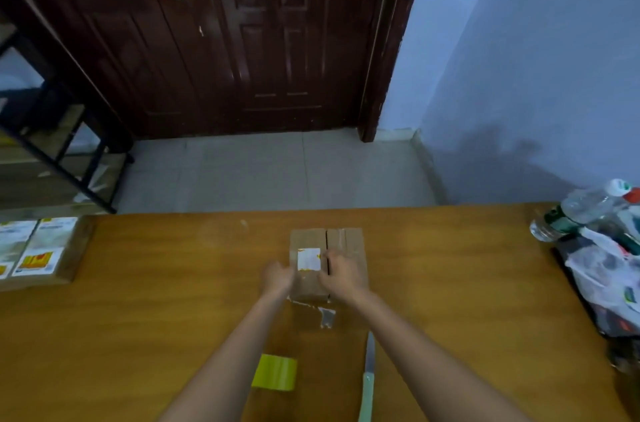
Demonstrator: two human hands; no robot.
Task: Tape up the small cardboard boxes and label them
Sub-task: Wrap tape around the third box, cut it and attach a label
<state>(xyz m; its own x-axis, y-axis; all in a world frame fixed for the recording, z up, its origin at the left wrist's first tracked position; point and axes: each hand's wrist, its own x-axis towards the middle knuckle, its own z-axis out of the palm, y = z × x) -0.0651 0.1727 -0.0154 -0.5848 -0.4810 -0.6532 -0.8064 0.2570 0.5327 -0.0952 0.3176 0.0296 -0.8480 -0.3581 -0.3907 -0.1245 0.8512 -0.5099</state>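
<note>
Small cardboard box (328, 262) sits mid-counter (156, 311), white label (309, 259) on top. My left hand (277, 278) grips its left edge, fingers curled; right hand (341, 274) presses on top by the seam, fingers bent. Both forearms stretched fwd. Green tape roll (274, 372) & knife (368, 376) near me.

From my feed, nothing prints sharp enough to read. The white label (309, 259) on top of the small cardboard box (346, 241) carries dark marks and orange-yellow edging, all blurred. The larger box (74, 248) at the left table edge bears white sheets (38, 245) with yellow and red blocks, illegible too. The bottle labels (557, 215) at right are just green and white patches.
</note>
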